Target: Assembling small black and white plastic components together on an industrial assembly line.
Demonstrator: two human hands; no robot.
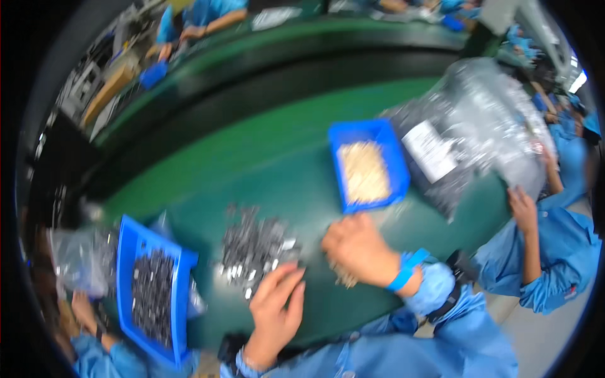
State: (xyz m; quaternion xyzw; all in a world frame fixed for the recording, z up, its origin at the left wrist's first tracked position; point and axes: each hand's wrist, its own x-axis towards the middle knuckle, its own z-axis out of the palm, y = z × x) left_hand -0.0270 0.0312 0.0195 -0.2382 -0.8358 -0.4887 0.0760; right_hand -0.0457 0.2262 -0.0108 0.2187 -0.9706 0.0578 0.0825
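Note:
My left hand (275,315) is beside the near edge of a loose pile of small dark grey parts (255,242), some with shiny faces. Its thumb and fingers are bent toward each other; a dark speck shows at the fingertips, too blurred to name. Palm down, my right hand (360,250) has its fingers curled in, partly covering a small heap of beige pieces (343,275) on the green work surface. Whatever its fingertips hold is hidden. Just beyond that hand stands a blue bin (336,173) with many small beige pieces (364,173) inside.
At left, a blue bin (184,296) holds dark parts, near a clear plastic bag (79,258) and a co-worker's hand (83,310). A large plastic bag (485,120) of dark contents lies at right, with another person's hand (523,211) by it. A green conveyor belt (252,135) runs behind.

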